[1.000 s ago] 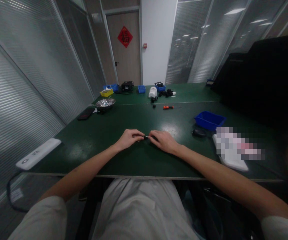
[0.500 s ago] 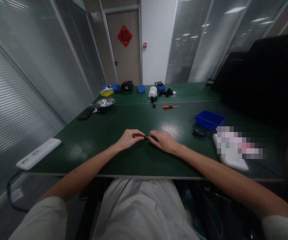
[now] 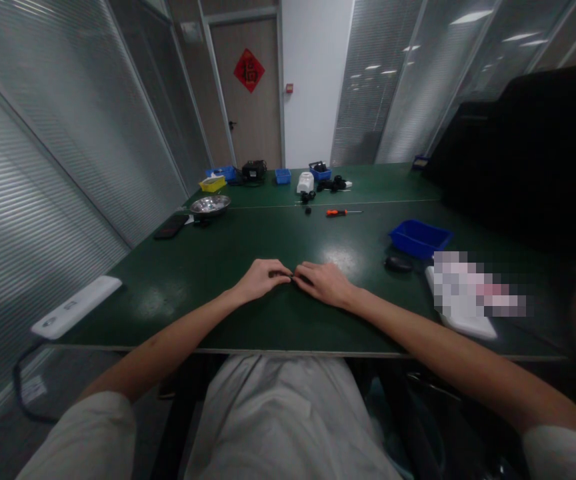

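Near the middle of the green table (image 3: 268,320), my left hand (image 3: 263,279) and my right hand (image 3: 325,283) meet fingertip to fingertip. Between them sits a tiny black part (image 3: 292,276), mostly hidden by the fingers. Thumb and fingers of my left hand are pinched on its left side. The fingers of my right hand are bent together and close on its right side. Beyond the hands lie a small black round piece (image 3: 308,211) and an orange-handled screwdriver (image 3: 337,213).
At right are a blue tray (image 3: 421,239), a black mouse (image 3: 399,265) and a white object (image 3: 468,323). A metal bowl (image 3: 211,205) and dark phone (image 3: 171,227) lie left, near a white power strip (image 3: 78,307). Small bins and black parts line the back.
The fingertips of my right hand have moved slightly left, nearer my left hand, and less of the black part shows between them.
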Demonstrator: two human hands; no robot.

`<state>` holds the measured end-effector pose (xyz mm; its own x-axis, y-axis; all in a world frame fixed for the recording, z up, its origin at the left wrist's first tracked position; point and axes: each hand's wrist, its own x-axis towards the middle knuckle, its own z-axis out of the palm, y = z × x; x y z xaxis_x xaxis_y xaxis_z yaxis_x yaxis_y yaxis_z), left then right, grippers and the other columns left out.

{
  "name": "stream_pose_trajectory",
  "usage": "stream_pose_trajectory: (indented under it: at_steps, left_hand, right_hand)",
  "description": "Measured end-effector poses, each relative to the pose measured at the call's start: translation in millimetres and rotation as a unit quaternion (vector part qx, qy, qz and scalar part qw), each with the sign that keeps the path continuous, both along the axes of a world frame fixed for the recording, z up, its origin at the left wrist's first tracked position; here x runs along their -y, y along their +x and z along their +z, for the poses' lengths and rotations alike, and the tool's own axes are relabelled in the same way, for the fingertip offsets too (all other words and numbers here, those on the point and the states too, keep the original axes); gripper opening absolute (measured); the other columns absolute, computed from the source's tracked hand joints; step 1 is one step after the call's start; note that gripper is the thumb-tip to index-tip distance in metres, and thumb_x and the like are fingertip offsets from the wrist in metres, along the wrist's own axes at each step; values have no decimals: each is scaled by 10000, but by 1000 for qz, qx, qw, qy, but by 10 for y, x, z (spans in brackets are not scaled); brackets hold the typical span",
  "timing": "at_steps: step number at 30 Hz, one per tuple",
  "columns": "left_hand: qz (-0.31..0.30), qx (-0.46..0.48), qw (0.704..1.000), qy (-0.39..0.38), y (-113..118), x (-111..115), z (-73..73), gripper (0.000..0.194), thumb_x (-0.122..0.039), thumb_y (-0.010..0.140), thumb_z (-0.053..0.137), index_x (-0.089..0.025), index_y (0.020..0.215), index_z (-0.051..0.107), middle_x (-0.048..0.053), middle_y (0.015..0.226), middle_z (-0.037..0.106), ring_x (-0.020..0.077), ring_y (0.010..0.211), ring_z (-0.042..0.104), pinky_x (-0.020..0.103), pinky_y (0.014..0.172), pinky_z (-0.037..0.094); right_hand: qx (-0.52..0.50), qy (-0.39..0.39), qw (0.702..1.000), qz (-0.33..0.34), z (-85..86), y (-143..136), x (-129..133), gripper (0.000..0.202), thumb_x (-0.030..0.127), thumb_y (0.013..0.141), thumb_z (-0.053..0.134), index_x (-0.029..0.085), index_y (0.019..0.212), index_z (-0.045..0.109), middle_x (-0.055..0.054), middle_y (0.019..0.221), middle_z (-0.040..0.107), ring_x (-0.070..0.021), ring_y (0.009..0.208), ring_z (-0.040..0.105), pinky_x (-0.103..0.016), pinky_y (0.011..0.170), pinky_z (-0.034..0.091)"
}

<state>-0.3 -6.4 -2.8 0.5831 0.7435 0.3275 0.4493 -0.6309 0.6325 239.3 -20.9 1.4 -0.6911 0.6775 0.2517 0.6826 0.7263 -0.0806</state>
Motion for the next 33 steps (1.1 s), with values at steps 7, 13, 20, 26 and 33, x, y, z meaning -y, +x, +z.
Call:
stream_pose_trajectory:
  at_steps: [7,13,20,26,33]
  left_hand:
    - [8,41,999,-19,6,19,-35,196,-317,913,708,-184,1016,808,71,1018,755,200,933,689,291,847,509]
    - [13,64,996,-56,-9,-18,-54,231,-359,894,724,-180,1012,811,82,1031,756,203,908,699,299,826,530]
    - [66,25,997,-36,-85,-202,-76,255,-380,907,701,-185,1037,803,79,1018,737,197,874,662,307,803,509]
    - [54,-42,998,6,-128,-305,-112,216,-341,909,698,-203,1039,801,77,1053,697,209,952,628,324,862,485]
    - [-8,-47,997,63,-84,-80,17,269,-322,964,629,-227,1186,746,88,1196,687,239,1122,591,388,1021,419]
  right_hand:
    - [-14,-16,1000,-4,-26,-2,-13,305,401,1088,371,214,1144,604,-64,1052,683,-167,828,628,-275,651,302]
    - [-10,-21,1000,-7,9,2,4,295,402,1083,383,222,1139,610,-62,1043,680,-166,825,626,-274,655,306]
    - [-1,-19,1000,-20,21,-2,2,301,418,1074,395,228,1124,623,-62,1024,676,-165,785,611,-283,617,269]
    - [-3,-24,999,-21,36,0,-1,302,414,1071,399,226,1112,632,-59,1011,675,-164,789,605,-276,631,279]
    - [-16,-21,1000,-18,36,19,3,279,397,1070,416,223,1109,631,-54,1021,683,-160,802,616,-278,642,294]
